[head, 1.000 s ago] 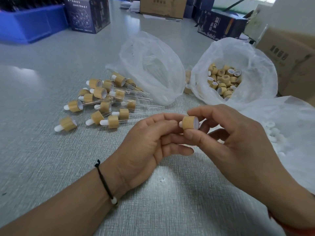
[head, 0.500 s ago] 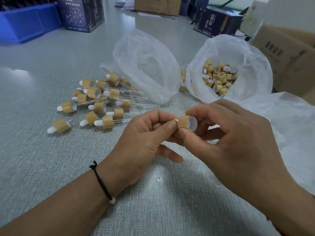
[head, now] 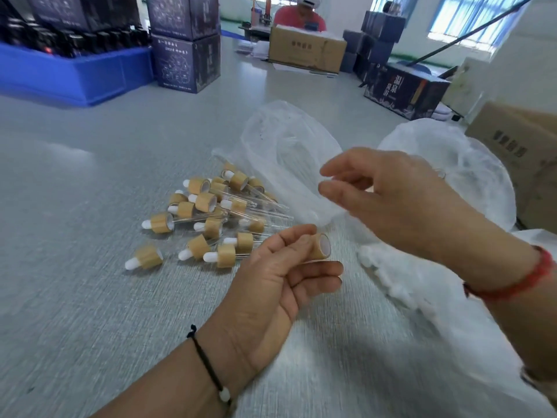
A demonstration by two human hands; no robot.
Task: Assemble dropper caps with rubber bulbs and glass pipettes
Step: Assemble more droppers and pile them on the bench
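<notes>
Grey and finely textured, the table (head: 75,297) runs back to a blue bin (head: 75,76) of dark bottles and stacked dark boxes (head: 185,40) at far left. On the table left of centre we see a pile of finished droppers (head: 208,215), bamboo collars with white bulbs and thin glass pipettes, lying at mixed angles. Our left hand (head: 271,285), a black cord at its wrist, pinches a bamboo cap (head: 321,247) between thumb and curled fingers, the white-lined opening facing right. Above it our right hand (head: 394,203), blurred, hangs before a clear plastic bag (head: 286,152); its thumb and forefinger are slightly apart, the gap toward the bag, and we cannot tell whether anything is between them. White bulbs (head: 388,276) lie on plastic at right, near a second bag (head: 470,164) and cardboard boxes (head: 521,152).
</notes>
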